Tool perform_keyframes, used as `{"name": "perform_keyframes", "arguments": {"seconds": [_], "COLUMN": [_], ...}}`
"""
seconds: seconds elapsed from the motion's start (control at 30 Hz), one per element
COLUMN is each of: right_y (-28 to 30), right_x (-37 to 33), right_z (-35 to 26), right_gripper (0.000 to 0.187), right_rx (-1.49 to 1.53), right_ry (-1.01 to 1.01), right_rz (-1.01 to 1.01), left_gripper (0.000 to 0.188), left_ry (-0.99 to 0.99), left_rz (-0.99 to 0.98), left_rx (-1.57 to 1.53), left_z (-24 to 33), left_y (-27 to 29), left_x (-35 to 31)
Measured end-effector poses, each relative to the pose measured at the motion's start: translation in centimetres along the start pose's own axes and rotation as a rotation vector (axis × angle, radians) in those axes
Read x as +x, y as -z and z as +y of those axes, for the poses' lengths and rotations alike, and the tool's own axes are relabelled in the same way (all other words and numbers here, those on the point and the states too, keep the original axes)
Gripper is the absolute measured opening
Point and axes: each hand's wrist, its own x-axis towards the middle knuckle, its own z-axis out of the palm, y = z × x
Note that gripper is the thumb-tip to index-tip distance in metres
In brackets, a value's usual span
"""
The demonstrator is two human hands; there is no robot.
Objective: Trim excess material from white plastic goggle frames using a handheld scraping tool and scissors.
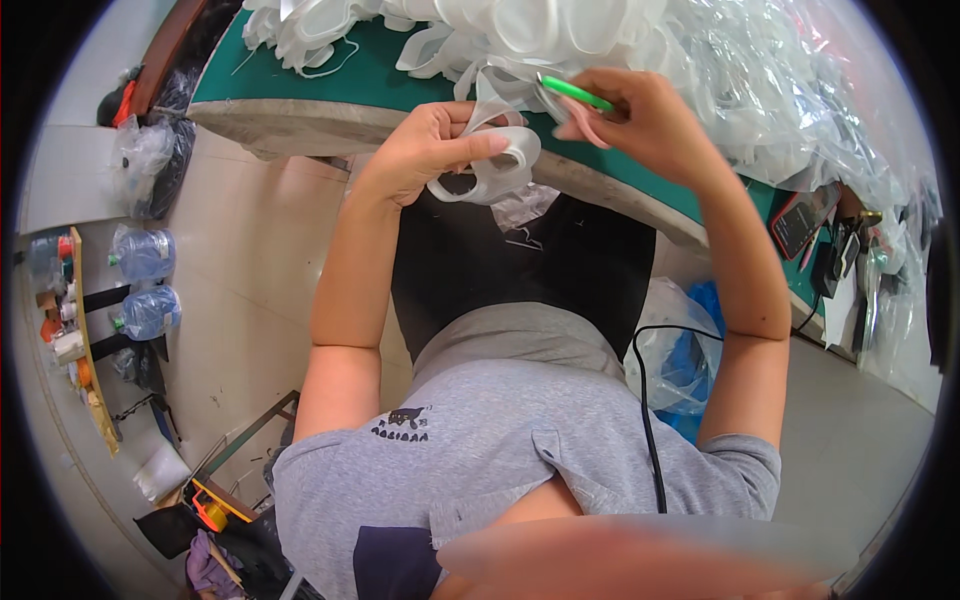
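My left hand (432, 148) is closed on a translucent white, soft-looking piece with rounded openings (508, 172), pinched between thumb and fingers in front of the table edge. A thin strip of the same white material (492, 102) rises from it toward the pile. My right hand (640, 120), slightly blurred, grips a slim tool with a bright green handle (578, 93) and a small dark tip pointing left. Something pink (584, 124) shows below the handle; I cannot make out what it is. The tip is close to the white strip, and whether they touch is unclear.
A large pile of similar white pieces (530, 25) and clear plastic bags (770, 90) covers much of the green tabletop (380, 85). A phone (803, 220) lies at the right end. A black cable (646, 400) hangs beside me. Water jugs (150, 312) stand at left.
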Motion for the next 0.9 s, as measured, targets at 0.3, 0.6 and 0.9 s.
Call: {"name": "perform_keyframes", "arguments": {"seconds": [0.3, 0.6, 0.9], "right_y": [-3.6, 0.0, 0.2], "right_x": [-1.4, -6.5, -5.8], "right_z": [-0.8, 1.3, 1.1], "right_gripper": [0.023, 0.044, 0.048], "right_rx": [0.267, 0.949, 0.949], "right_ry": [0.05, 0.051, 0.023], "right_rz": [0.11, 0.34, 0.316], "left_gripper": [0.025, 0.025, 0.037], "left_ry": [-0.079, 0.105, -0.736], "left_rz": [0.151, -0.108, 0.459], "left_rx": [-0.192, -1.014, 0.797], "left_z": [-1.7, -3.2, -0.1], "left_y": [0.1, 4.2, -2.7], "left_x": [0.9, -0.3, -1.3]}}
